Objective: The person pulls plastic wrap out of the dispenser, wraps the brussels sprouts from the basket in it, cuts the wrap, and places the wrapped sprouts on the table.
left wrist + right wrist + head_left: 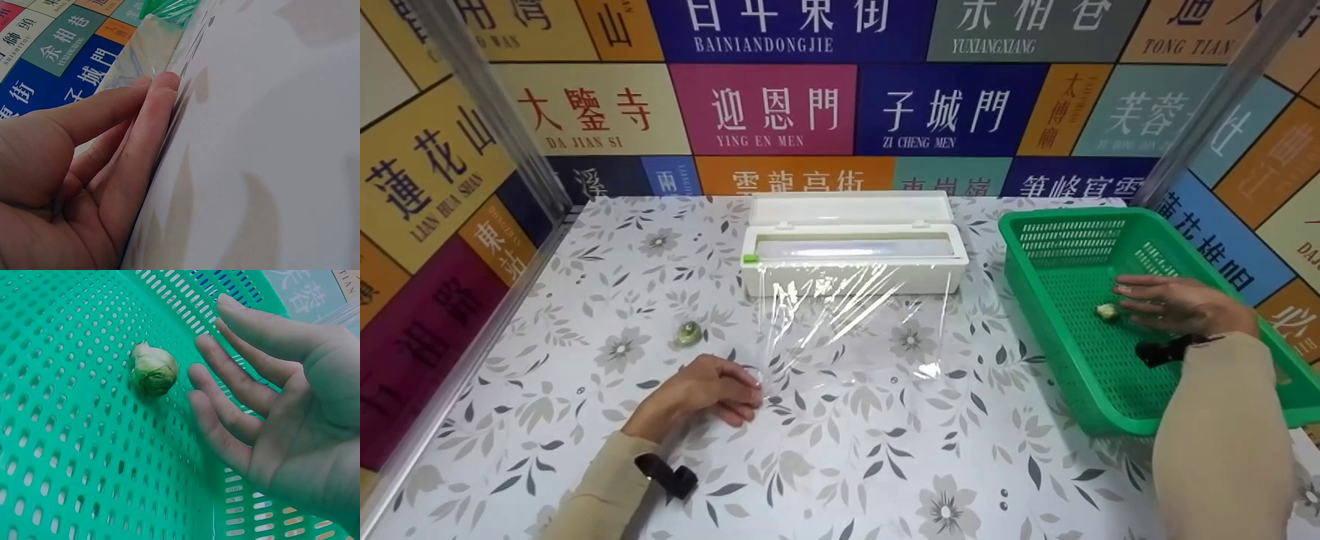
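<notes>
A clear sheet of plastic wrap [840,337] hangs out of a white wrap dispenser [855,277] and spreads over the table toward me. My left hand [718,390] pinches the sheet's near left corner between thumb and fingertips, low at the tabletop; the left wrist view shows the film [160,53] running off from those fingertips. Inside the green basket [1080,360] lies a Brussels sprout [154,370]. Close beside it, my right hand [1181,304] is held with fingers spread and nothing in them. Another small green sprout [688,334] sits on the table beyond my left hand.
The dispenser's lid [851,208] stands raised at the back, and a small green piece [750,258] sits at its left front corner. Behind the flower-patterned table [945,510] rises a wall of coloured signs [765,109]. Clear upright panels border both sides.
</notes>
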`<state>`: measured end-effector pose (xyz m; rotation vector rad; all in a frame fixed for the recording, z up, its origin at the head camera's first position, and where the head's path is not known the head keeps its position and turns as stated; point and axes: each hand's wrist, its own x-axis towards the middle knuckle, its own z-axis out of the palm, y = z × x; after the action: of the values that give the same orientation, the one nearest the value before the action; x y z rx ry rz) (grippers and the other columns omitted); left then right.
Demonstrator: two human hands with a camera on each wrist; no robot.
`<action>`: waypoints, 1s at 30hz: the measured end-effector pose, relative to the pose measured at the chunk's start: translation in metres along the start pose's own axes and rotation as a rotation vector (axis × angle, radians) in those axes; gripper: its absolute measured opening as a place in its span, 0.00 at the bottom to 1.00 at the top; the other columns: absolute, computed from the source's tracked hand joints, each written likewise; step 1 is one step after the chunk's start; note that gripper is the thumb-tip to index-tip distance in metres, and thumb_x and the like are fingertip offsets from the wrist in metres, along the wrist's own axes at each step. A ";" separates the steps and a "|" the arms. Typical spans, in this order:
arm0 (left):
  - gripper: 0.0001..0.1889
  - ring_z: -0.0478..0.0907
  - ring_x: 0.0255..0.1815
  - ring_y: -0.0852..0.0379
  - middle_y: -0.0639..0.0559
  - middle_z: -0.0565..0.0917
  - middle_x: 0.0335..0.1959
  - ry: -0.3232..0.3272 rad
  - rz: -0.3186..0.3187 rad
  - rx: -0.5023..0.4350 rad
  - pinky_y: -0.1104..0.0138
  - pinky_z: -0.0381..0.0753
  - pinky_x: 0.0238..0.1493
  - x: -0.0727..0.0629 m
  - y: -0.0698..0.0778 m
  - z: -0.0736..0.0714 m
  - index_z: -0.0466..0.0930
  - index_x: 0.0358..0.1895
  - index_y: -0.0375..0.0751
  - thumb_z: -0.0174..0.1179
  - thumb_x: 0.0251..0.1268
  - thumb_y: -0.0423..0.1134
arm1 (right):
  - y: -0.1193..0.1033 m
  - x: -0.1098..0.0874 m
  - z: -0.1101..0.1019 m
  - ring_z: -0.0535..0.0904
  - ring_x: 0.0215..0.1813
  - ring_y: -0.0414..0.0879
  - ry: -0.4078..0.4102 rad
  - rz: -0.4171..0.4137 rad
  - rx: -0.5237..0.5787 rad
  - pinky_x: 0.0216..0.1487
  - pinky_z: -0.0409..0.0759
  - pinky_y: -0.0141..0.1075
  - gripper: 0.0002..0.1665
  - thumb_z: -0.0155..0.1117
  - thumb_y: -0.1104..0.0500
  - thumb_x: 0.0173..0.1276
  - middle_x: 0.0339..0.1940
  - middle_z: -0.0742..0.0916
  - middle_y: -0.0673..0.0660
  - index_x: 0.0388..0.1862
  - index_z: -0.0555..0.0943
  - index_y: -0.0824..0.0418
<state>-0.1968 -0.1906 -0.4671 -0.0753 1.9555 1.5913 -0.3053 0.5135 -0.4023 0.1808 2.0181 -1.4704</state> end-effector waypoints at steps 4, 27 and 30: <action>0.16 0.89 0.31 0.53 0.41 0.90 0.36 -0.004 -0.004 0.009 0.62 0.91 0.37 0.000 0.000 0.000 0.80 0.50 0.28 0.68 0.60 0.30 | 0.001 0.001 0.001 0.77 0.53 0.21 0.000 0.027 -0.070 0.62 0.81 0.28 0.46 0.57 0.46 0.77 0.50 0.77 0.23 0.83 0.45 0.52; 0.15 0.89 0.30 0.54 0.42 0.90 0.36 -0.038 0.031 0.036 0.62 0.91 0.37 0.001 0.001 -0.002 0.80 0.50 0.27 0.66 0.62 0.30 | 0.001 0.011 0.010 0.84 0.52 0.32 0.064 0.096 -0.156 0.66 0.82 0.41 0.43 0.57 0.56 0.77 0.49 0.84 0.36 0.82 0.48 0.63; 0.15 0.89 0.30 0.54 0.42 0.90 0.36 -0.041 0.034 0.042 0.62 0.91 0.37 0.000 0.002 -0.002 0.80 0.50 0.27 0.66 0.62 0.31 | -0.001 0.011 0.010 0.84 0.52 0.32 0.063 0.109 -0.146 0.65 0.83 0.39 0.45 0.59 0.53 0.77 0.46 0.85 0.35 0.82 0.48 0.63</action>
<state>-0.1989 -0.1920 -0.4654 0.0080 1.9675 1.5601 -0.3107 0.5018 -0.4100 0.2743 2.1217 -1.2593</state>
